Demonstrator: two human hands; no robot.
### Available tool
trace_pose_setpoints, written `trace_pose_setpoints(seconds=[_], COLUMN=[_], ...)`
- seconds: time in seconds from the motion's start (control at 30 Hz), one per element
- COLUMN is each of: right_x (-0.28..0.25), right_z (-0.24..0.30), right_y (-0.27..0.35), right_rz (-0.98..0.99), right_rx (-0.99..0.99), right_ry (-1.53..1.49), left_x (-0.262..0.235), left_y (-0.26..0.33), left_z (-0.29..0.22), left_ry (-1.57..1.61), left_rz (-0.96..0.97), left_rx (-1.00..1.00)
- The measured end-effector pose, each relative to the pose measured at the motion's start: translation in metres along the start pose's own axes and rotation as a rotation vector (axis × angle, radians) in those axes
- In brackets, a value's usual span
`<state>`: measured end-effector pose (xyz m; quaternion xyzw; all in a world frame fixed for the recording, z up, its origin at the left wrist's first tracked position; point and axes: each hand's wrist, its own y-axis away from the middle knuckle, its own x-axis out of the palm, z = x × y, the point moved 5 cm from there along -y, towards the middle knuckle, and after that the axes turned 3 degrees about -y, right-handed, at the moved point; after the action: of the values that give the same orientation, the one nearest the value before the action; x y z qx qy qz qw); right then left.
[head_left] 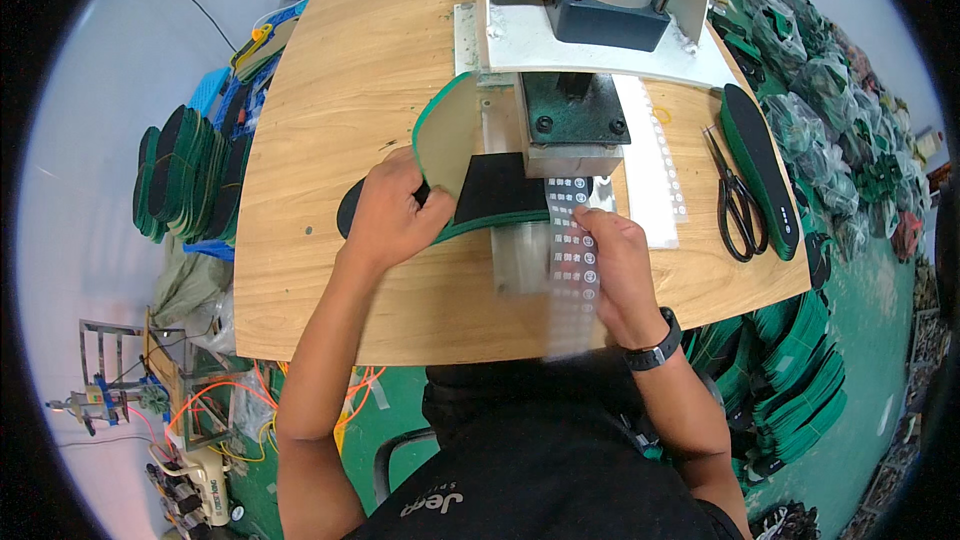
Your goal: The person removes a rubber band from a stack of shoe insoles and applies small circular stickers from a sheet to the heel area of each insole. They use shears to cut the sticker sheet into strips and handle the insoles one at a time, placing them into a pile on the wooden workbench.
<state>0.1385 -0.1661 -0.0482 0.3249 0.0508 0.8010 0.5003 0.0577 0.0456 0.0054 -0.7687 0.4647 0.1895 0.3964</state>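
Note:
My left hand (pixel 392 205) is closed around a black insole with a green edge (pixel 500 185), whose one end reaches under the press. A beige sheet with a green rim (pixel 445 125) stands up beside that hand; whether it is part of the insole I cannot tell. My right hand (pixel 622 258) pinches a clear strip of white printed labels (pixel 573 250). The strip's upper end lies at the insole's end, right by the metal block of the press (pixel 575 130), and its lower end hangs blurred toward the table's front edge.
On the wooden table (pixel 310 140), scissors (pixel 738 205) and another black and green insole (pixel 760 175) lie at the right. More label sheets (pixel 655 180) are behind my right hand. Insole stacks (pixel 190 175) stand left, others (pixel 790 380) lower right. Bagged insoles (pixel 820 90) fill the far right.

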Motion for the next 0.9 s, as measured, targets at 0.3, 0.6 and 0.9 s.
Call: trace_pose_setpoints(seconds=[0.3,0.6,0.9], right_x=[0.002,-0.005,-0.006], right_z=[0.001,-0.010,-0.005], right_y=[-0.003,-0.010,0.000], right_rz=[-0.025,0.004,0.001], right_rx=[0.058,0.004,-0.054], right_ry=[0.125,0.107,0.109], left_x=[0.004,0.009,0.016], left_y=[0.000,-0.004,0.001], left_z=[-0.004,-0.014,-0.007], left_ry=[-0.051,-0.180,-0.293], left_rz=[0.023,0.167,0.113], left_rx=[0.072,0.039,0.212])
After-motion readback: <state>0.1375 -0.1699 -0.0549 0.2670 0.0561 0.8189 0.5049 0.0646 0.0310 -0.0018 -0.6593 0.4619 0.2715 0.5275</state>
